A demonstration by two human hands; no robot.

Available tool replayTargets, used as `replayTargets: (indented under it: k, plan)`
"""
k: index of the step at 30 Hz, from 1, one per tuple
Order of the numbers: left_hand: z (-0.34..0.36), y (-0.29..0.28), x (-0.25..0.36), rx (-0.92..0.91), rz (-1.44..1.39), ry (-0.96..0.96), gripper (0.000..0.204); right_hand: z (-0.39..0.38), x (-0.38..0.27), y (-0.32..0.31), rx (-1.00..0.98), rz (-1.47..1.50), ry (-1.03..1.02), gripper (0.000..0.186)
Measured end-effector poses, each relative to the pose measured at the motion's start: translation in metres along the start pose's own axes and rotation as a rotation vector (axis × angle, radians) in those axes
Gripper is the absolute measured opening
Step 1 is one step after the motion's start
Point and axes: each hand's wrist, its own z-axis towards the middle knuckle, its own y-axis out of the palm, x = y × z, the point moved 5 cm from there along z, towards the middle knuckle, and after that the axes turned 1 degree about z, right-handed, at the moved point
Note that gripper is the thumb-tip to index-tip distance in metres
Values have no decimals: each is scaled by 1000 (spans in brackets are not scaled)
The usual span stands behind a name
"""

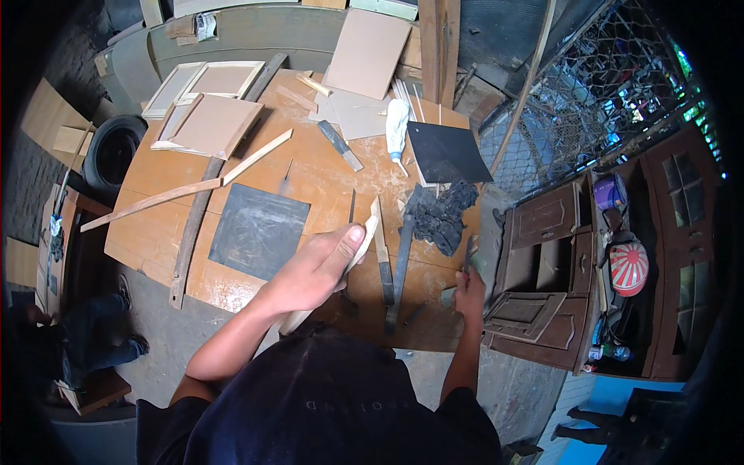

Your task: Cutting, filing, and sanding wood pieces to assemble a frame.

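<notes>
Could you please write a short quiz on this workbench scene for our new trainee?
1. What is the left hand gripping?
2. True or false: the right hand is empty.
3. Fill in: the white bottle lies with its nozzle pointing ____ the person wearing the camera.

Key:
1. A pale wooden piece.
2. False; it holds a slim dark tool.
3. Toward.

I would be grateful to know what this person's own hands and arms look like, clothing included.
The left hand and right hand wear no gloves. The forearms are bare, below short dark sleeves of a dark shirt with faint lettering.
</notes>
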Motion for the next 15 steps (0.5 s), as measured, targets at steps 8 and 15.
replayTargets:
  k: [8,15]
  plan:
    - [-6,18,14,-90,18,-6,51,-36,-216,-68,152,466,-583,26]
    - [-14,25,24,2,22,91,47,-60,-313,-72,61,356,-977,27]
